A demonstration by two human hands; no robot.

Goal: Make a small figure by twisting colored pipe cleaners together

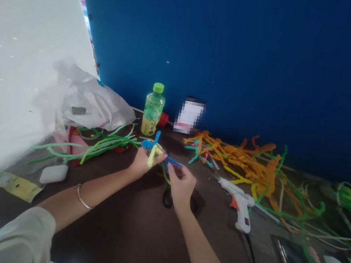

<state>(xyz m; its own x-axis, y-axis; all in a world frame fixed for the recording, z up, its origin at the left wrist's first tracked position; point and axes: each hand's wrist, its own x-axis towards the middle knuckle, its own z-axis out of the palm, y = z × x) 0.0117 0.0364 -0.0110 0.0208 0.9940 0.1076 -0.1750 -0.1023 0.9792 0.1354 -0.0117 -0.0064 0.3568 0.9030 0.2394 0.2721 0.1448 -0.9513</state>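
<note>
Between my two hands is a small pipe-cleaner figure [155,151] in blue and pale yellow, held above the dark table. My left hand [143,162] is closed on its coiled part, with the thumb pointing right. My right hand [182,183] pinches the blue pipe-cleaner strands [173,162] that stick out on the figure's right side. Some of the fingertips overlap the strands, so the exact grip is partly hidden. Below the hands, partly covered by my right one, lie dark scissors [168,198], their handle loops showing.
A green-capped bottle [153,112] stands behind the hands. Green pipe cleaners [105,142] and a white case [54,173] lie left. A hot glue gun [238,201] with a black cord rests right, before piled orange pipe cleaners [245,159]. A blue partition [242,61] rises behind.
</note>
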